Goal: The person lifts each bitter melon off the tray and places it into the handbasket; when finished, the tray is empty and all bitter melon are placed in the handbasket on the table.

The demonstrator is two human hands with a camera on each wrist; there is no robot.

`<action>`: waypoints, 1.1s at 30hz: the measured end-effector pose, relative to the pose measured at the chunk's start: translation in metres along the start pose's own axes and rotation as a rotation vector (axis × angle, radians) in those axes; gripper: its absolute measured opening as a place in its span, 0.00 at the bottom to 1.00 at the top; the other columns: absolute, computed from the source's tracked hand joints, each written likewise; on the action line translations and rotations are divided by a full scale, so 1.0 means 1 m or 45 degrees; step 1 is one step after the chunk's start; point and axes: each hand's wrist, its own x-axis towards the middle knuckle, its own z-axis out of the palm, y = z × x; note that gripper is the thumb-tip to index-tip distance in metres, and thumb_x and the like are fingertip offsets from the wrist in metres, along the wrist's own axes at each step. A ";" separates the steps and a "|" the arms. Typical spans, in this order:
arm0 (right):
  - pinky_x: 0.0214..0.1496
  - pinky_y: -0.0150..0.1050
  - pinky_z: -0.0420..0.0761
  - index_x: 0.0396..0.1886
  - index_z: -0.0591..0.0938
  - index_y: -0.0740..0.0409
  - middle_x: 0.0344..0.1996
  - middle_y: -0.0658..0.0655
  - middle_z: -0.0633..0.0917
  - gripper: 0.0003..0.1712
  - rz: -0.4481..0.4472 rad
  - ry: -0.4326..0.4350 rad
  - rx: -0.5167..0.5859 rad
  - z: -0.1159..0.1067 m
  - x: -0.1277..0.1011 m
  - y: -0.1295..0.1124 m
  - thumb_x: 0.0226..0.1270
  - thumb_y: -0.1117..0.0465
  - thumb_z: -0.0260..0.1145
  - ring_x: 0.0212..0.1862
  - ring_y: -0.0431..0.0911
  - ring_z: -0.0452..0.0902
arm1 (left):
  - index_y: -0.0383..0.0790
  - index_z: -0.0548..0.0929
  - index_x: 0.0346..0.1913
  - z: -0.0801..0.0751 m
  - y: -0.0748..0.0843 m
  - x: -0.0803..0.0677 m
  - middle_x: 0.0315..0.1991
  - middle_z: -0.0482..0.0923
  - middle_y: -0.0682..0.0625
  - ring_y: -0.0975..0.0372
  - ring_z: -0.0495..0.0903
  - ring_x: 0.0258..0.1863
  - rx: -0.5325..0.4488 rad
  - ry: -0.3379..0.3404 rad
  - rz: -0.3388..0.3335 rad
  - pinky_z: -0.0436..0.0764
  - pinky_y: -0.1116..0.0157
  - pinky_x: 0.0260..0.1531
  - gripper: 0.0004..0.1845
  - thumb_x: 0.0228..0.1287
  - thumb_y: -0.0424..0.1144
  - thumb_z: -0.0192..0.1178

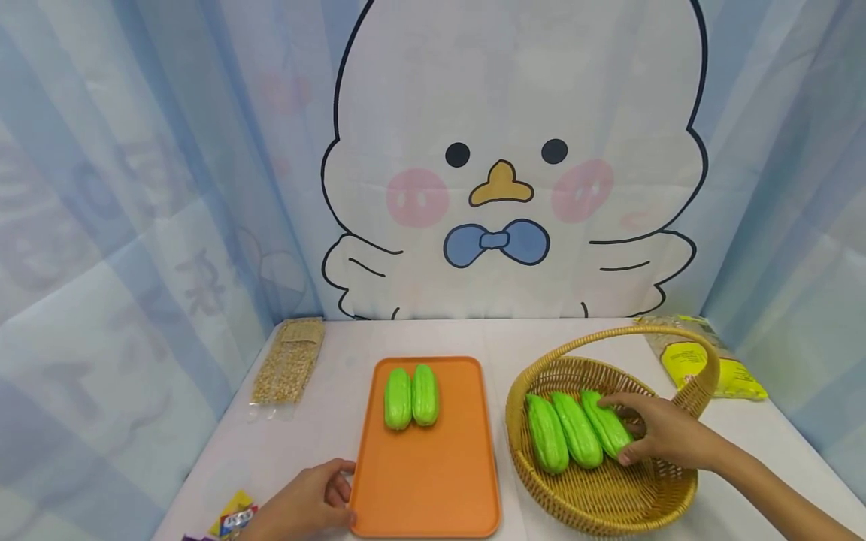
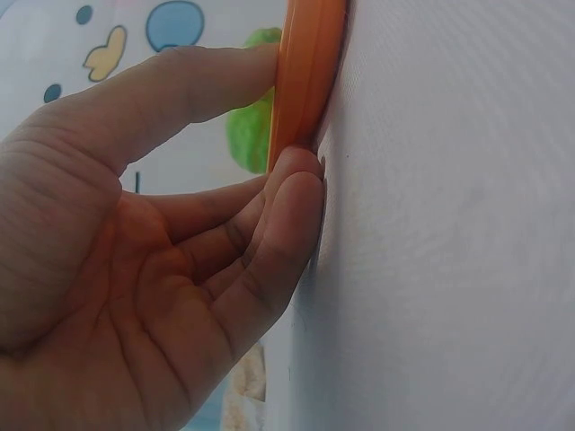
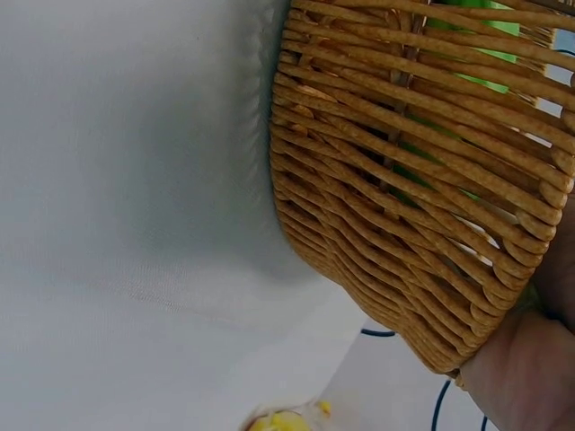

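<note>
My left hand [image 1: 313,497] pinches the left edge of an orange tray [image 1: 433,481]; in the left wrist view the thumb lies on its rim and the fingers curl against its underside edge. Two bright green bitter melons [image 1: 411,397] lie side by side at the tray's far end. Inside the wicker basket [image 1: 609,496], three more lie in a slanted row. My right hand [image 1: 666,432] reaches over the basket's right rim and grips the rightmost bitter melon [image 1: 605,422], thumb near its lower end, fingers near its top. In the right wrist view the basket wall [image 3: 422,180] hides most of this hold.
The basket's handle [image 1: 609,334] arches over its far side. A bag of grains [image 1: 291,361] lies at the back left, a yellow-labelled bag [image 1: 710,364] behind the basket at the right. Small colourful wrappers [image 1: 235,517] lie by my left wrist. Curtains [image 1: 169,225] border the white table.
</note>
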 end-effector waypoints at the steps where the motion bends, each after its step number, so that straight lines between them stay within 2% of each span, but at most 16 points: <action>1: 0.43 0.46 0.81 0.65 0.74 0.60 0.61 0.70 0.73 0.49 -0.002 -0.005 0.005 0.000 0.000 0.000 0.42 0.47 0.82 0.53 0.59 0.78 | 0.24 0.71 0.61 0.000 0.000 0.000 0.32 0.76 0.49 0.57 0.77 0.31 0.001 0.000 0.008 0.76 0.67 0.30 0.34 0.51 0.31 0.72; 8: 0.44 0.46 0.82 0.65 0.73 0.61 0.61 0.72 0.73 0.49 -0.013 -0.029 0.046 -0.001 0.000 0.001 0.43 0.48 0.82 0.53 0.62 0.77 | 0.24 0.71 0.62 0.000 0.000 0.000 0.32 0.76 0.49 0.57 0.77 0.31 -0.006 -0.005 0.003 0.76 0.67 0.30 0.34 0.52 0.30 0.71; 15: 0.44 0.45 0.82 0.66 0.71 0.62 0.62 0.75 0.69 0.49 -0.007 -0.069 0.147 -0.002 -0.001 0.004 0.45 0.50 0.81 0.53 0.65 0.77 | 0.24 0.71 0.62 0.000 0.001 0.000 0.32 0.76 0.49 0.57 0.77 0.31 -0.009 -0.007 -0.011 0.77 0.67 0.30 0.34 0.51 0.30 0.71; 22: 0.45 0.47 0.82 0.65 0.72 0.61 0.62 0.74 0.70 0.48 0.002 -0.059 0.136 -0.003 -0.002 0.002 0.45 0.48 0.81 0.53 0.64 0.77 | 0.25 0.72 0.62 0.001 0.001 0.001 0.32 0.76 0.49 0.57 0.77 0.31 0.004 0.006 -0.037 0.77 0.66 0.30 0.34 0.50 0.31 0.72; 28: 0.44 0.46 0.81 0.66 0.72 0.60 0.61 0.72 0.72 0.48 0.008 -0.041 0.109 -0.003 -0.002 0.000 0.46 0.47 0.80 0.50 0.57 0.79 | 0.25 0.72 0.62 0.000 -0.001 0.001 0.32 0.76 0.49 0.57 0.77 0.31 0.011 0.008 -0.033 0.77 0.66 0.30 0.35 0.50 0.31 0.72; 33: 0.45 0.47 0.81 0.66 0.72 0.60 0.62 0.73 0.71 0.47 0.007 -0.024 0.091 -0.002 -0.002 0.000 0.48 0.47 0.80 0.52 0.60 0.78 | 0.25 0.71 0.62 0.000 -0.002 0.001 0.32 0.76 0.49 0.57 0.77 0.31 0.004 0.003 -0.024 0.77 0.66 0.30 0.35 0.50 0.31 0.72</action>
